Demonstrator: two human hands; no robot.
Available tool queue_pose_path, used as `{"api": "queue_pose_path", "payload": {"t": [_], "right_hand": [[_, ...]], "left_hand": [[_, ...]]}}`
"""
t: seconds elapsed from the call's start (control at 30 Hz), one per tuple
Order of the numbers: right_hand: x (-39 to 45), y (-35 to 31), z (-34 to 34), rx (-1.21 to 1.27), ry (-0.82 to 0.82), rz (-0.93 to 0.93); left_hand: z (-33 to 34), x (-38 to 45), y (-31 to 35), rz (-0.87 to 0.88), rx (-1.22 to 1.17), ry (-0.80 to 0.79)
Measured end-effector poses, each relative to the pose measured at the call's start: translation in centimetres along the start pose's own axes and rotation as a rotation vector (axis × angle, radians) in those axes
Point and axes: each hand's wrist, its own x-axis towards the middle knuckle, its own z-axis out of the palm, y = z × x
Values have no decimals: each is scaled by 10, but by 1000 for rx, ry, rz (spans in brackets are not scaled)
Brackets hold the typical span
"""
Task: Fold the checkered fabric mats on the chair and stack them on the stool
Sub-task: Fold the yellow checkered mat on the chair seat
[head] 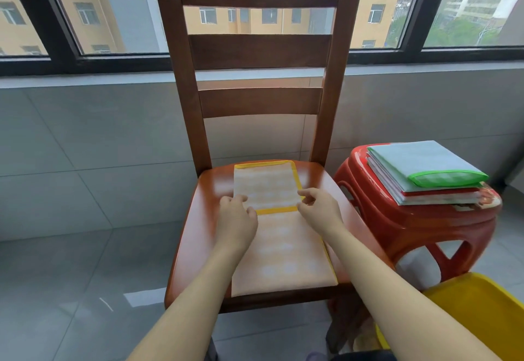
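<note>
Bright window (113, 6) daylight, glare on chair seat (215, 182), wide-angle edge bending

both hands, left hand (236, 217) and right hand (319, 206), pinch the yellow-trimmed mat (279, 218) on the wooden chair (204, 218). folded mats (422, 173) sit stacked on the red stool (419, 224) to the right.

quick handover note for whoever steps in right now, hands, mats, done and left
Left hand: pinches the left end of the folded yellow-trimmed edge.
Right hand: pinches the right end of that edge.
Yellow mat: on the chair seat, partly folded.
Done: folded mats, green-trimmed one on top, stacked on the red stool.
Left: finish folding the yellow mat, add it to the stack.
</note>
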Motion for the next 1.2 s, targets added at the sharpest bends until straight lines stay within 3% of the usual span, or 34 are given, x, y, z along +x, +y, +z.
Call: {"api": "queue_pose_path", "payload": {"t": [0.37, 0.63, 0.77, 0.93, 1.2], "right_hand": [[34, 16, 21, -51, 58, 293], [40, 12, 21, 11, 92, 482], [39, 13, 16, 301, 112, 523], [36, 9, 5, 704, 10, 535], [37, 12, -11, 815, -126, 540]], "left_hand": [[17, 38, -16, -283, 18, 160], [19, 52, -26, -414, -163, 172], [14, 49, -23, -489, -391, 152], [2, 48, -16, -567, -773, 81], [-20, 39, -16, -611, -988, -81]]}}
